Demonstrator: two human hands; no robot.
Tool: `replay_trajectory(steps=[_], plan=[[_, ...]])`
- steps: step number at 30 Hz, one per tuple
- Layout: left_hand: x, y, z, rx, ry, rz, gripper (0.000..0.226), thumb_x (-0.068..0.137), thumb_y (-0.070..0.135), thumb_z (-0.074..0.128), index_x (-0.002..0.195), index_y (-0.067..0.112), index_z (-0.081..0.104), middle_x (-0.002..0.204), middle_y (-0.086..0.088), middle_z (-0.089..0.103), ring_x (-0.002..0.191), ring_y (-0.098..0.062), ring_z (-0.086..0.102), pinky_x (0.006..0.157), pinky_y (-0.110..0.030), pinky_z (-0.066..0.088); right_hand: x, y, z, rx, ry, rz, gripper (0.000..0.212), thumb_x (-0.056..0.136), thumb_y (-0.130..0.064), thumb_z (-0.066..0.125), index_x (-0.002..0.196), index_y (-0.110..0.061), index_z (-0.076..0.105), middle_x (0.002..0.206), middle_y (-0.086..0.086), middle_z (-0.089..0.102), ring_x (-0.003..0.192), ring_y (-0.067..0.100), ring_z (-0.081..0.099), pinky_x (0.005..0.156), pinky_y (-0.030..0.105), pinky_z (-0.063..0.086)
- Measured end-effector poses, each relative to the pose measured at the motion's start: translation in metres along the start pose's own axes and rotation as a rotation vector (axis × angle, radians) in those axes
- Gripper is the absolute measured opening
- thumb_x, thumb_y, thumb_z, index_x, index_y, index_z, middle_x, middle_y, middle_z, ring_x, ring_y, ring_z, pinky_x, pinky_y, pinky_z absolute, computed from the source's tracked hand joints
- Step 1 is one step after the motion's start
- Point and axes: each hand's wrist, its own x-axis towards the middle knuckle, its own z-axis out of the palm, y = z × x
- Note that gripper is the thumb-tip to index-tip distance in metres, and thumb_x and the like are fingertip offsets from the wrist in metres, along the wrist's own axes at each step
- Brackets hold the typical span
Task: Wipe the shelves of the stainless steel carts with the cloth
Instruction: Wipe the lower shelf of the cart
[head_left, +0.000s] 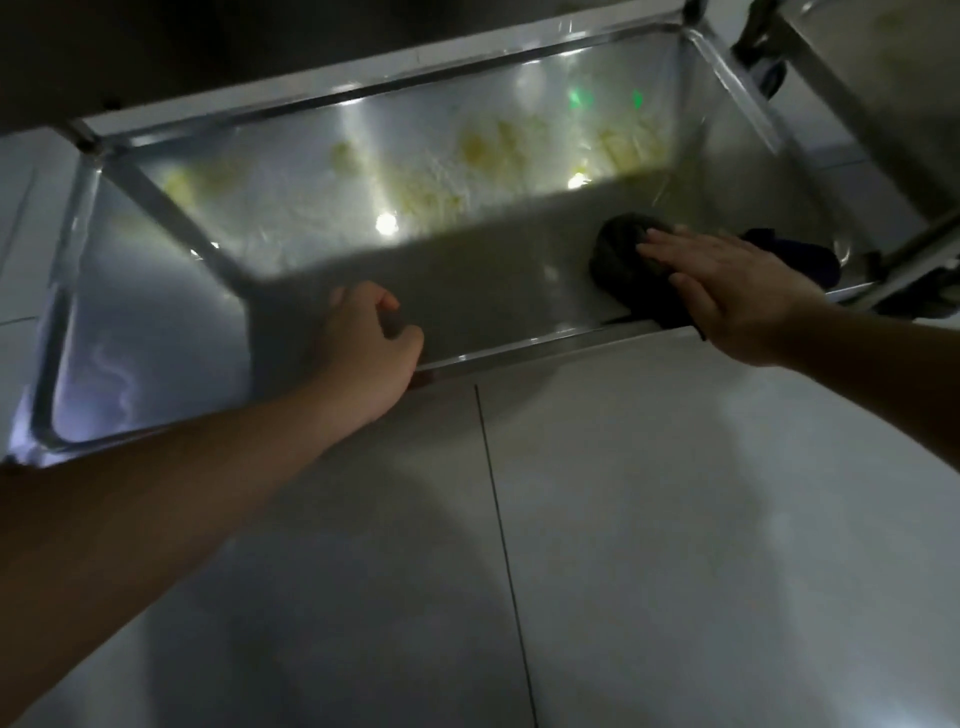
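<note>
A stainless steel cart's low shelf (493, 291) lies below me, its far half lit and smeared with yellowish stains (483, 150). A dark cloth (618, 249) sits on the near right part of the shelf. My right hand (727, 291) lies flat on the cloth with fingers straight, pressing it down. My left hand (369, 348) grips the shelf's near rim (519, 353), fingers curled over the edge. A second dark cloth piece (800, 260) shows behind my right hand.
An upper shelf's edge (363, 57) overhangs the far side. The cart's left post (171, 208) slants across the shelf. Another steel cart (872, 93) with a caster stands at the right. Pale floor tiles (623, 545) fill the foreground.
</note>
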Motion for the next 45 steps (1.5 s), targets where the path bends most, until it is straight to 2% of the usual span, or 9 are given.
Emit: replay_trajectory(steps=[5, 12, 20, 25, 28, 32, 39, 41, 45], plan=[[-0.004, -0.012, 0.009, 0.085, 0.037, 0.055, 0.041, 0.100, 0.024, 0.060, 0.138, 0.013, 0.052, 0.147, -0.007, 0.042, 0.130, -0.032, 0.050, 0.111, -0.043, 0.041, -0.019, 0.049, -0.006, 0.027, 0.119, 0.305, 0.061, 0.105, -0.057, 0.016, 0.161, -0.034, 0.025, 0.171, -0.004, 0.027, 0.158, 0.021, 0.020, 0.128, 0.047, 0.014], [-0.013, -0.019, 0.023, 0.298, 0.080, -0.051, 0.066, 0.108, 0.035, 0.046, 0.165, 0.008, 0.026, 0.175, -0.011, 0.020, 0.161, -0.029, 0.014, 0.129, -0.046, 0.014, 0.016, 0.008, -0.003, 0.189, 0.181, 0.671, 0.057, 0.111, -0.045, 0.020, 0.166, -0.028, 0.021, 0.175, -0.001, 0.012, 0.161, 0.025, 0.004, 0.129, 0.052, 0.001], [-0.011, -0.026, 0.024, 0.328, 0.082, -0.010, 0.081, 0.096, 0.052, 0.028, 0.163, 0.005, 0.032, 0.173, -0.014, 0.025, 0.160, -0.033, 0.020, 0.127, -0.052, 0.021, 0.005, -0.063, 0.009, 0.113, -0.042, 0.020, 0.069, 0.101, -0.071, 0.014, 0.164, -0.042, 0.019, 0.172, -0.018, 0.011, 0.159, 0.007, 0.002, 0.127, 0.040, -0.001], [-0.012, -0.024, 0.025, 0.357, 0.094, -0.002, 0.081, 0.097, 0.052, 0.026, 0.163, 0.006, 0.033, 0.173, -0.013, 0.026, 0.160, -0.032, 0.020, 0.125, -0.054, 0.023, 0.036, 0.039, -0.020, 0.107, 0.167, 0.507, 0.060, 0.109, -0.055, 0.030, 0.162, -0.028, 0.031, 0.171, 0.003, 0.025, 0.158, 0.026, 0.020, 0.126, 0.050, 0.013], [-0.013, -0.022, 0.024, 0.372, 0.096, -0.008, 0.081, 0.097, 0.051, 0.025, 0.164, 0.006, 0.032, 0.173, -0.012, 0.025, 0.160, -0.032, 0.020, 0.125, -0.053, 0.023, 0.062, 0.055, -0.024, 0.129, 0.223, 0.736, 0.066, 0.108, -0.058, 0.021, 0.165, -0.025, 0.022, 0.174, 0.005, 0.014, 0.161, 0.029, 0.005, 0.128, 0.058, 0.003], [-0.011, -0.021, 0.023, 0.382, 0.089, -0.001, 0.079, 0.098, 0.049, 0.027, 0.162, 0.003, 0.033, 0.172, -0.015, 0.027, 0.160, -0.034, 0.022, 0.125, -0.052, 0.024, 0.102, -0.009, -0.014, 0.170, 0.211, 0.625, 0.065, 0.109, -0.051, 0.024, 0.164, -0.017, 0.025, 0.174, 0.009, 0.017, 0.160, 0.031, 0.011, 0.128, 0.052, 0.007], [-0.010, -0.028, 0.025, 0.375, 0.106, -0.015, 0.063, 0.109, 0.037, 0.045, 0.163, 0.005, 0.034, 0.172, -0.013, 0.027, 0.160, -0.031, 0.020, 0.124, -0.053, 0.024, 0.089, -0.115, 0.022, 0.128, 0.007, 0.005, 0.069, 0.103, -0.069, 0.022, 0.163, -0.035, 0.027, 0.173, -0.008, 0.017, 0.160, 0.015, 0.011, 0.129, 0.043, 0.001], [-0.011, -0.028, 0.023, 0.368, 0.107, -0.013, 0.065, 0.109, 0.042, 0.038, 0.163, 0.006, 0.035, 0.172, -0.013, 0.028, 0.160, -0.030, 0.021, 0.125, -0.051, 0.023, 0.088, -0.086, 0.010, 0.107, 0.045, 0.041, 0.065, 0.104, -0.066, 0.029, 0.161, -0.036, 0.033, 0.172, -0.007, 0.025, 0.157, 0.018, 0.022, 0.127, 0.041, 0.012], [-0.010, -0.027, 0.022, 0.366, 0.114, -0.005, 0.066, 0.108, 0.041, 0.043, 0.163, 0.007, 0.034, 0.173, -0.012, 0.027, 0.160, -0.029, 0.021, 0.126, -0.050, 0.023, 0.079, 0.014, -0.025, 0.162, 0.241, 0.523, 0.057, 0.108, -0.055, 0.037, 0.157, -0.027, 0.040, 0.164, 0.009, 0.038, 0.149, 0.034, 0.036, 0.122, 0.048, 0.029]])
